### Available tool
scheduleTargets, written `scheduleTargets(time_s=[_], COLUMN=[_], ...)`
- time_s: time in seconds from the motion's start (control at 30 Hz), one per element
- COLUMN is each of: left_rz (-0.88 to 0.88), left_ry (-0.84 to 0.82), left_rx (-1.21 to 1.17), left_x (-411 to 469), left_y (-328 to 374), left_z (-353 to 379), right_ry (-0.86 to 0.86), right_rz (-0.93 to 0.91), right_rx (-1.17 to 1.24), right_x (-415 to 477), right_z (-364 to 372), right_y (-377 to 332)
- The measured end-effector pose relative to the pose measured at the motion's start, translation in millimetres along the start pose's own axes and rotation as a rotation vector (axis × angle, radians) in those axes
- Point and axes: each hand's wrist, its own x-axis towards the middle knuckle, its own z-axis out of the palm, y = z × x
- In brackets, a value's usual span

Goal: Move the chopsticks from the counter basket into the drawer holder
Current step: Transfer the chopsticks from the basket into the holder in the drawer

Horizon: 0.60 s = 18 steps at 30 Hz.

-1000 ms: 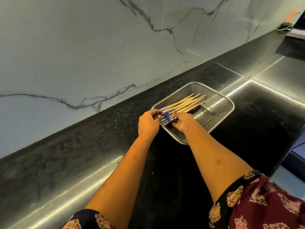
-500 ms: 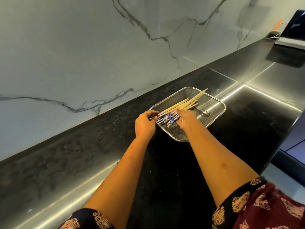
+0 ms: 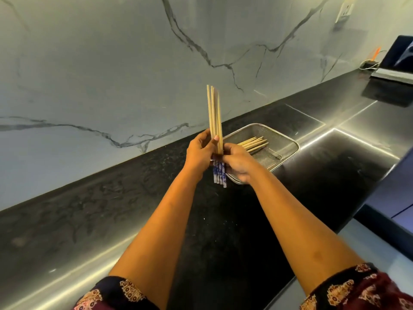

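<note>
A bundle of wooden chopsticks (image 3: 214, 113) with blue-and-white patterned ends stands upright above the black counter, tips pointing up. My left hand (image 3: 199, 151) is closed around the bundle from the left and my right hand (image 3: 237, 159) grips it from the right, near the patterned ends. Just behind my right hand sits the metal mesh basket (image 3: 283, 139), with several more chopsticks (image 3: 253, 144) lying flat in it. No drawer or drawer holder is in view.
The black counter (image 3: 134, 198) runs along a white marble wall (image 3: 111, 63). At the far right stand a dark device (image 3: 397, 59) and a cable with an orange piece (image 3: 375, 53). A wall socket (image 3: 346, 10) is above. The counter's front edge drops off at the right.
Both hands have lifted a bundle of chopsticks out of the basket and turned it from lying flat to upright. Several chopsticks stay in the basket.
</note>
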Motion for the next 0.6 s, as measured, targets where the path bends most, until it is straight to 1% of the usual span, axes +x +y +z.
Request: scheduleTargets(time_s=[0.07, 0.2, 0.3, 0.5, 0.6], left_rz=[-0.004, -0.022, -0.047, 0.017, 0.012], left_ry=[0.009, -0.037, -0.037, -0.089, -0.116], left_rx=[-0.010, -0.043, -0.049, -0.076, -0.076], left_x=[-8, -28, -41, -59, -67], left_y=[0, -8, -17, -20, -22], left_z=[-6, -16, -20, -26, -26], right_ry=[-0.045, -0.076, -0.102, -0.054, -0.024], right_rz=[-0.016, -0.034, -0.047, -0.071, -0.098], right_rx=[-0.027, -0.132, -0.224, -0.412, -0.463], right_x=[-8, -15, -17, -23, -24], right_z=[8, 19, 24, 30, 29], right_y=[9, 37, 58, 91, 97])
